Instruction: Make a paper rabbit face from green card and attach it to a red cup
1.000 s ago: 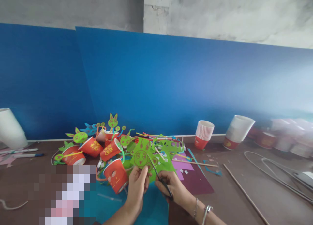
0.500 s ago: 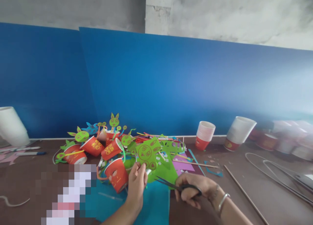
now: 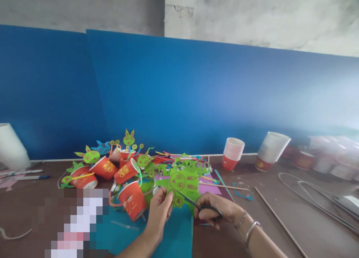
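Between the thumb and fingers of my left hand (image 3: 161, 209) is a green paper sheet (image 3: 185, 181) with a rabbit face and small round shapes drawn on it. My right hand (image 3: 211, 209) grips the handles of black scissors (image 3: 192, 202). Their blades reach over the lower part of the drawing, close to my left fingertips. Whether the blades are cutting into the paper I cannot tell. Below my hands lies a teal sheet (image 3: 176, 231). A red paper cup (image 3: 132, 200) lies tipped just left of my left hand.
Several red cups with green rabbit heads (image 3: 88, 155) crowd the left. Stacked paper cups (image 3: 233, 153) and a second, tilted stack (image 3: 272, 151) stand at the back right. A thin stick (image 3: 280, 222) and a grey cable (image 3: 314, 198) lie on the right. A blue panel (image 3: 179, 93) rises behind.
The green sheet has turned so that the rabbit's ears point right. My right hand has brought the scissors left and up, over the drawing.
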`<act>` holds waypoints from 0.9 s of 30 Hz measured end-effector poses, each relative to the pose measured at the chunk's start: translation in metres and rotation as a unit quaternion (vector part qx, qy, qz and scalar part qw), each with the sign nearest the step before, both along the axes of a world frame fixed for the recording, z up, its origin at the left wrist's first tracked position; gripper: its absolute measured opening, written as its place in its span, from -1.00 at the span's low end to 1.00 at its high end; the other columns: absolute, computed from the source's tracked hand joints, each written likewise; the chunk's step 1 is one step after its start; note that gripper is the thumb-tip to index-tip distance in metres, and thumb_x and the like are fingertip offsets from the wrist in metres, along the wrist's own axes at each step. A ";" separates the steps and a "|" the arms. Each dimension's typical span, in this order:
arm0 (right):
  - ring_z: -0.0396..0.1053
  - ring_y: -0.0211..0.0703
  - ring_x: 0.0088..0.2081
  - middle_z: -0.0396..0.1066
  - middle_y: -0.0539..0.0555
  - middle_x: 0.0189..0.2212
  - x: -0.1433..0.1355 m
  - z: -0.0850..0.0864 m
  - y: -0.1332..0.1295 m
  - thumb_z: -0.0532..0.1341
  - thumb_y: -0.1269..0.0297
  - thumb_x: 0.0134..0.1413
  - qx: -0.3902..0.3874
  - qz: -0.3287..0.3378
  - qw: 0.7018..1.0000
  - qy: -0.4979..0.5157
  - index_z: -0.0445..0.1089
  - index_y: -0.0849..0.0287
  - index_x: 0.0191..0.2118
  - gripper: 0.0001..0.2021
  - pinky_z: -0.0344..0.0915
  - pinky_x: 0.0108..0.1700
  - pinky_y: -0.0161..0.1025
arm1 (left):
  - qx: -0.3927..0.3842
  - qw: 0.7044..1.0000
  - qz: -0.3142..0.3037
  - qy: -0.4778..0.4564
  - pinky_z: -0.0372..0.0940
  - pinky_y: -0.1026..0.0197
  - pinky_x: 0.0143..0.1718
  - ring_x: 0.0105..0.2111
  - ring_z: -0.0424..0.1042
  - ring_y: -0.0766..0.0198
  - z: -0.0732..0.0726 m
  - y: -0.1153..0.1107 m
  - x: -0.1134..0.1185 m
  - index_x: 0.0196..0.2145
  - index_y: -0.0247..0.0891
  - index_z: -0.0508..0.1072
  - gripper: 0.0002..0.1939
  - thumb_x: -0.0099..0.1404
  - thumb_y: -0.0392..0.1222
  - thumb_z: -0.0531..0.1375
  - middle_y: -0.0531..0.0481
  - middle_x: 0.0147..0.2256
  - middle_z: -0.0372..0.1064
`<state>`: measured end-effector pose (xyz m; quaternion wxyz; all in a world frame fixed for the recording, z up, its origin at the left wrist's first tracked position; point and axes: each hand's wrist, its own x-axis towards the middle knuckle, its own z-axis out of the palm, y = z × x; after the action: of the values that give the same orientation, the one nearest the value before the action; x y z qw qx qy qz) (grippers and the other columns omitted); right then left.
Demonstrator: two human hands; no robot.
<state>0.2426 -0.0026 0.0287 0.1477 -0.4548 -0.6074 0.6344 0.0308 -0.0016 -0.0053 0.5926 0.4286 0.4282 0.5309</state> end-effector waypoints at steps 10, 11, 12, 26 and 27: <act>0.13 -0.45 -0.76 0.25 -0.15 -0.74 -0.013 -0.002 -0.001 0.26 0.18 -0.10 0.040 -0.055 0.998 -0.015 0.37 0.24 -0.40 -0.79 0.01 -0.74 -0.50 | -0.015 0.999 -0.036 0.001 -0.20 0.40 -0.76 -0.76 -0.07 0.49 0.003 -0.003 0.002 -0.41 -0.25 0.30 -0.62 0.09 0.14 0.22 0.26 -0.75 0.02; 0.12 -0.45 -0.76 0.25 -0.15 -0.74 -0.014 -0.001 -0.002 0.26 0.19 -0.10 0.038 -0.061 0.997 -0.019 0.36 0.23 -0.40 -0.80 0.00 -0.75 -0.50 | -0.019 0.998 -0.051 0.015 -0.22 0.39 -0.76 -0.78 -0.09 0.50 0.002 -0.004 0.002 -0.47 -0.27 0.31 -0.60 0.10 0.17 0.20 0.26 -0.78 0.00; 0.12 -0.46 -0.76 0.25 -0.16 -0.74 -0.015 -0.001 -0.002 0.25 0.19 -0.09 0.036 -0.065 0.997 -0.023 0.36 0.23 -0.40 -0.81 0.00 -0.75 -0.51 | -0.024 0.998 -0.059 0.027 -0.23 0.39 -0.76 -0.79 -0.11 0.50 0.001 -0.004 0.002 -0.51 -0.28 0.32 -0.58 0.10 0.19 0.18 0.25 -0.80 -0.02; 0.15 -0.46 -0.77 0.29 -0.13 -0.72 -0.017 -0.010 0.001 0.29 0.20 -0.12 0.033 -0.033 0.999 -0.008 0.40 0.26 -0.42 -0.79 0.11 -0.73 -0.52 | -0.038 0.996 -0.054 0.055 -0.22 0.38 -0.78 -0.81 -0.12 0.51 0.001 -0.002 0.001 -0.63 -0.25 0.28 -0.55 -0.01 0.22 0.22 0.25 -0.84 -0.05; 0.15 -0.46 -0.77 0.29 -0.14 -0.72 -0.018 -0.009 0.001 0.30 0.19 -0.13 0.032 -0.031 0.999 -0.004 0.39 0.25 -0.42 -0.79 0.11 -0.73 -0.52 | -0.042 0.996 -0.059 0.056 -0.22 0.38 -0.78 -0.82 -0.12 0.52 0.002 -0.003 0.001 -0.63 -0.25 0.28 -0.55 -0.01 0.22 0.22 0.25 -0.84 -0.05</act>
<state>0.2247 -0.0021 0.0196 0.1793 -0.4710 -0.6139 0.6076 0.0317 -0.0045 -0.0031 0.6155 0.4571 0.4563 0.4517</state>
